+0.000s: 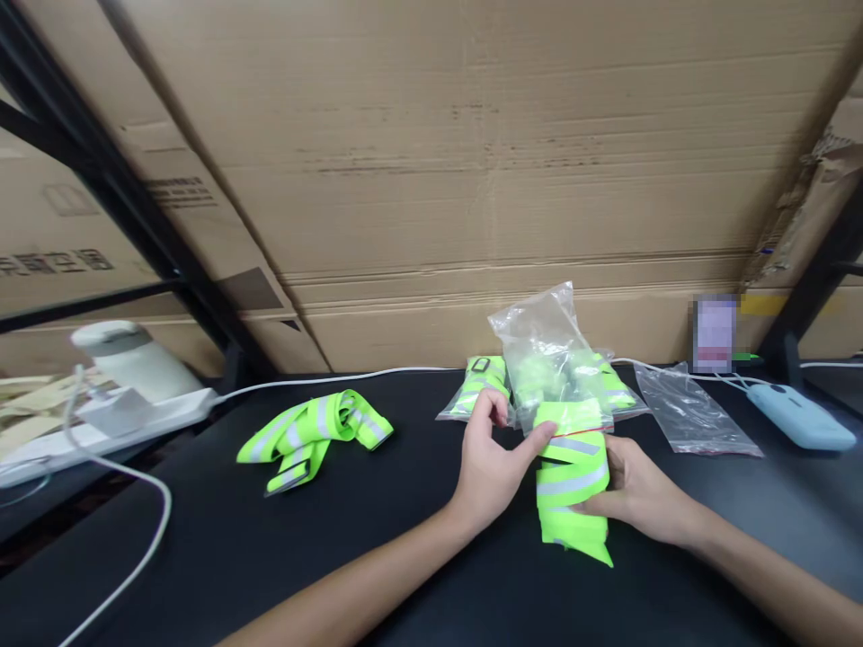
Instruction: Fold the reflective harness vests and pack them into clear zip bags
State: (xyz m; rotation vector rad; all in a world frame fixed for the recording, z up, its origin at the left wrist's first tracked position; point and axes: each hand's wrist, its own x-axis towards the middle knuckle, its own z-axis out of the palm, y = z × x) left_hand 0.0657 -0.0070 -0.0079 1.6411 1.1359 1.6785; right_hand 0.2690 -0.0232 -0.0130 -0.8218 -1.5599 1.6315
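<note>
A folded neon-yellow reflective strap (572,485) with silver bands lies partly inside the mouth of a clear zip bag (536,314). My right hand (637,499) is closed around the strap's right side. On the other side, my left hand (495,463) pinches the bag's edge near its red seal line, thumb over the strap. Behind the bag rest packed bags with similar straps, one on the left (482,377) and one on the right (613,386). A loose reflective strap (306,431) sits loosely bunched on the black table to the left.
A flat clear bag (701,418) lies right of my hands, near a light blue power bank (799,418) and a propped phone (715,332). At left are a white bottle (152,364), a power strip (179,409) and a white cable (162,517). Cardboard (472,180) walls the back.
</note>
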